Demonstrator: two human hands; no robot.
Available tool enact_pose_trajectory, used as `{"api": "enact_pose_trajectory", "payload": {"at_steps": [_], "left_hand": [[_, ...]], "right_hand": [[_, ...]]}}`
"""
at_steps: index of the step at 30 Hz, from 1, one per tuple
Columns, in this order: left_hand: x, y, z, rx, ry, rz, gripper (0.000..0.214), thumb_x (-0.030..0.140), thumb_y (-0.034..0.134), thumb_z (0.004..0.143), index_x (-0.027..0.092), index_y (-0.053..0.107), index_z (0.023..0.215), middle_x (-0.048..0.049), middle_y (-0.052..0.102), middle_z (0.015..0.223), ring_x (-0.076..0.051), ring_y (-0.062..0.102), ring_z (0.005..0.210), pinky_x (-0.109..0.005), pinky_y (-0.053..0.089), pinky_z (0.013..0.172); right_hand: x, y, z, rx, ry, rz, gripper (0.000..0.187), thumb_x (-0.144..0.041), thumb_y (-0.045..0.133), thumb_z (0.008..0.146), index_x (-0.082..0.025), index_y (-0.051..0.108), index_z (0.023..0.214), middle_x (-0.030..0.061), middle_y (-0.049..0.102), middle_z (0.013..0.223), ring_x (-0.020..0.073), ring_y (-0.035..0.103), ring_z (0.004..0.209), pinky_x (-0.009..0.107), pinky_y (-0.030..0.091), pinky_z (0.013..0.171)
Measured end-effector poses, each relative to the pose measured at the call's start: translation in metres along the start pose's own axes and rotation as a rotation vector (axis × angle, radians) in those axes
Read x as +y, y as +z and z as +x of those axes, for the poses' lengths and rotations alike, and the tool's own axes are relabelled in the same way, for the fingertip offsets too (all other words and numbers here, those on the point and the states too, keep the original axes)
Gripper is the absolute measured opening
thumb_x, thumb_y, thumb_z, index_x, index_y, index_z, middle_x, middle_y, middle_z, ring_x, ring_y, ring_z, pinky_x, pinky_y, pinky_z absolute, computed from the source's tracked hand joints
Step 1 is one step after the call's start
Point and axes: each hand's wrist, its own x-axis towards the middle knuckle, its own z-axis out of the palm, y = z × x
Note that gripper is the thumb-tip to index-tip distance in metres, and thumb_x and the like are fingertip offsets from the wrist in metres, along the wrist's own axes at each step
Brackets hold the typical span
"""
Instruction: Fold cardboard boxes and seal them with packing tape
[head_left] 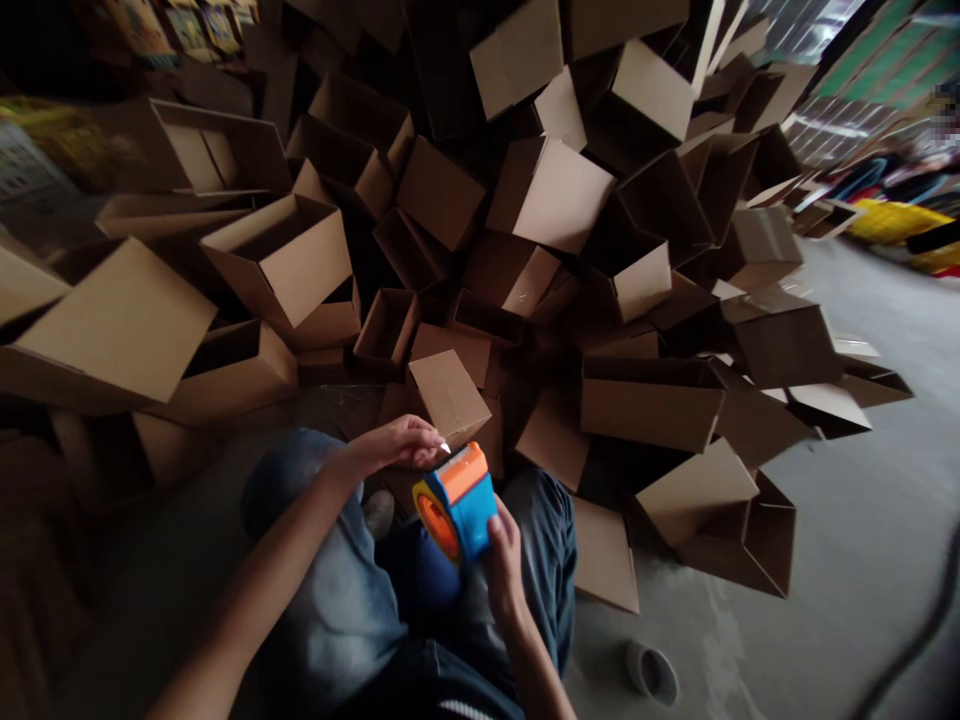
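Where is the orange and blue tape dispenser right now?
In the head view, the orange and blue tape dispenser is low and near the middle, held by the right hand, just beneath the left hand and a cardboard box.

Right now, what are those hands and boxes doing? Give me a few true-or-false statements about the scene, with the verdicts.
1. The right hand holds a blue and orange tape dispenser. True.
2. The left hand grips a pair of scissors. False: no scissors show; its fingers reach toward the top of the dispenser.
3. Open cardboard boxes lie heaped in front of the person. True.
4. The boxes stand in neat, straight rows. False: they lie tumbled at all angles.
5. The floor beside the boxes is grey concrete. True.
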Motion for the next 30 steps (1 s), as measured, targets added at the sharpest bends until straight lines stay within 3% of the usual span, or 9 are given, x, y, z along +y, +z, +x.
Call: {"api": "enact_pose_trajectory", "payload": {"at_steps": [3, 6, 11, 19, 22, 25, 28, 30], "left_hand": [[0.005, -0.004, -0.004, 0.066, -0.015, -0.085, 0.041, 0.038, 0.065, 0.069, 0.019, 0.039, 0.043, 0.0065, 0.029, 0.041, -0.005, 0.024, 0.043, -0.024, 0.021, 0.044], [0.010, -0.007, -0.008, 0.142, -0.033, -0.145, 0.036, 0.032, 0.063, 0.068, 0.020, 0.038, 0.045, 0.0072, 0.025, 0.043, -0.006, 0.021, 0.045, -0.024, 0.024, 0.045], [0.011, -0.012, -0.012, 0.195, -0.060, -0.268, 0.035, 0.025, 0.061, 0.068, 0.021, 0.034, 0.045, 0.0070, 0.024, 0.044, -0.006, 0.022, 0.046, -0.023, 0.027, 0.045], [0.010, -0.012, -0.013, 0.227, -0.117, -0.614, 0.042, 0.012, 0.067, 0.067, 0.020, 0.032, 0.046, 0.0081, 0.030, 0.042, -0.004, 0.033, 0.044, -0.016, 0.036, 0.045], [0.015, -0.021, -0.015, 0.251, -0.101, -0.816, 0.044, 0.004, 0.061, 0.069, 0.021, 0.027, 0.048, 0.0085, 0.029, 0.040, -0.005, 0.038, 0.043, -0.016, 0.038, 0.044], [0.022, -0.037, -0.024, 0.347, 0.011, -0.965, 0.052, 0.001, 0.060, 0.069, 0.022, 0.017, 0.048, 0.0075, 0.029, 0.039, -0.005, 0.041, 0.041, -0.016, 0.037, 0.042], [0.024, -0.045, -0.032, 0.376, 0.047, -0.909, 0.057, 0.001, 0.061, 0.068, 0.023, 0.011, 0.049, 0.0049, 0.033, 0.039, -0.006, 0.044, 0.041, -0.019, 0.038, 0.041], [0.022, -0.042, -0.033, 0.341, 0.020, -0.852, 0.058, -0.001, 0.061, 0.067, 0.023, 0.012, 0.048, 0.0045, 0.034, 0.039, -0.007, 0.044, 0.041, -0.020, 0.038, 0.041]], "right_hand": [[-0.004, 0.009, -0.004, -0.151, -0.027, -0.053, 0.056, -0.051, 0.086, 0.051, -0.021, 0.061, 0.090, 0.0005, 0.061, 0.080, 0.0164, 0.054, 0.072, 0.025, 0.047, 0.063], [-0.014, 0.016, -0.004, -0.232, -0.094, -0.182, 0.051, -0.040, 0.088, 0.053, -0.021, 0.054, 0.086, -0.0036, 0.054, 0.074, 0.0122, 0.047, 0.068, 0.021, 0.041, 0.059], [-0.032, 0.020, 0.000, -0.285, -0.122, -0.306, 0.050, -0.046, 0.083, 0.061, -0.020, 0.046, 0.081, -0.0058, 0.045, 0.069, 0.0101, 0.039, 0.065, 0.021, 0.034, 0.055], [-0.048, 0.015, -0.003, -0.285, -0.135, -0.423, 0.050, -0.055, 0.079, 0.061, -0.018, 0.053, 0.081, -0.0029, 0.049, 0.072, 0.0117, 0.041, 0.067, 0.022, 0.037, 0.058], [-0.045, 0.005, -0.005, -0.232, -0.123, -0.505, 0.053, -0.059, 0.080, 0.056, -0.018, 0.058, 0.082, -0.0007, 0.054, 0.075, 0.0151, 0.047, 0.072, 0.024, 0.042, 0.061], [-0.027, -0.014, -0.014, -0.195, -0.005, -0.558, 0.065, -0.059, 0.084, 0.047, -0.017, 0.064, 0.092, 0.0044, 0.062, 0.088, 0.0232, 0.056, 0.086, 0.030, 0.049, 0.075], [-0.001, -0.042, -0.026, -0.134, 0.134, -0.516, 0.094, -0.058, 0.087, 0.039, -0.014, 0.061, 0.118, 0.0127, 0.063, 0.117, 0.0328, 0.057, 0.111, 0.039, 0.048, 0.097], [0.013, -0.064, -0.032, -0.105, 0.159, -0.454, 0.108, -0.059, 0.087, 0.042, -0.011, 0.052, 0.133, 0.0179, 0.057, 0.133, 0.0351, 0.052, 0.124, 0.041, 0.044, 0.105]]}}
